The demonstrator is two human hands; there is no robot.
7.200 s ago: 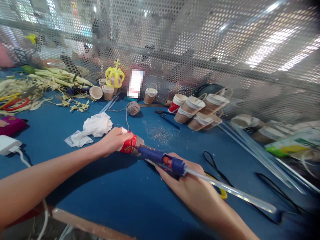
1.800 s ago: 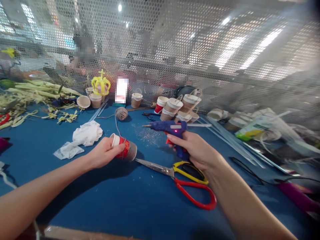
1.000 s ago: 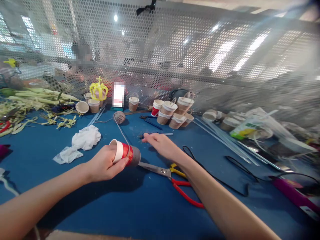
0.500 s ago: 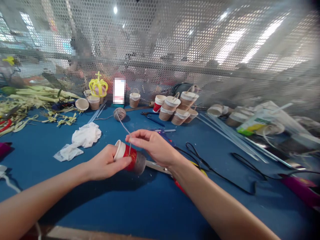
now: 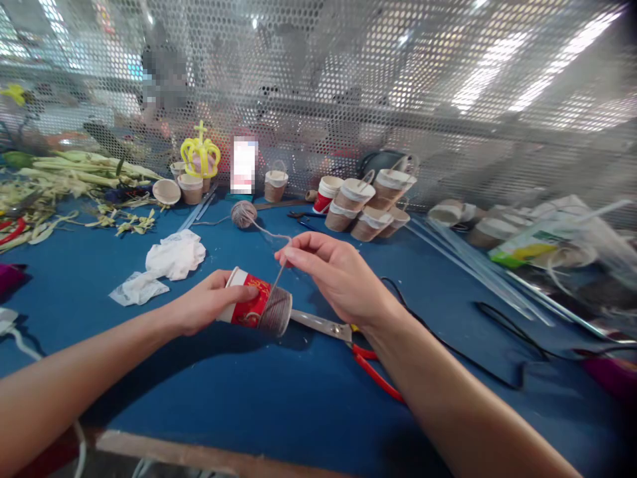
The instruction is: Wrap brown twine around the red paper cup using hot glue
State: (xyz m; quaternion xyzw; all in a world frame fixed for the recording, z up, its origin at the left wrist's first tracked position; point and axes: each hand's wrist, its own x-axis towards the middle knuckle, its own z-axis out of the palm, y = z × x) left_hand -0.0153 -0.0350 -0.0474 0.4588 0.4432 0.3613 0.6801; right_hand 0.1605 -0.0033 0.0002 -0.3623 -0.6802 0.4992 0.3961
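Observation:
My left hand [image 5: 212, 302] is closed around a red and white paper cup [image 5: 247, 300], which lies on its side in the air with its base to the right. Grey-brown yarn [image 5: 277, 311] is wound in close rows over the base half of the cup. My right hand [image 5: 326, 269] pinches the yarn strand [image 5: 279, 275] above the cup, between thumb and fingertips. From there the strand runs slack back to a yarn ball [image 5: 243, 214] on the table. Scissors with red handles [image 5: 378, 377] lie beneath my right wrist, their blades pointing toward the cup.
A crumpled white tissue [image 5: 175, 255] lies left of the cup. Several wrapped cups [image 5: 371, 222] stand at the back, near a yellow crown [image 5: 200, 156] and a phone [image 5: 243, 166]. Clear sticks [image 5: 478, 279] and a black cord [image 5: 442, 345] lie to the right. A perforated metal screen [image 5: 308, 86] rises behind.
My right hand has moved right and slightly up, drawing the strand toward the cup's base. The left thumb has shifted on the cup, and more of the red print and the scissors shows.

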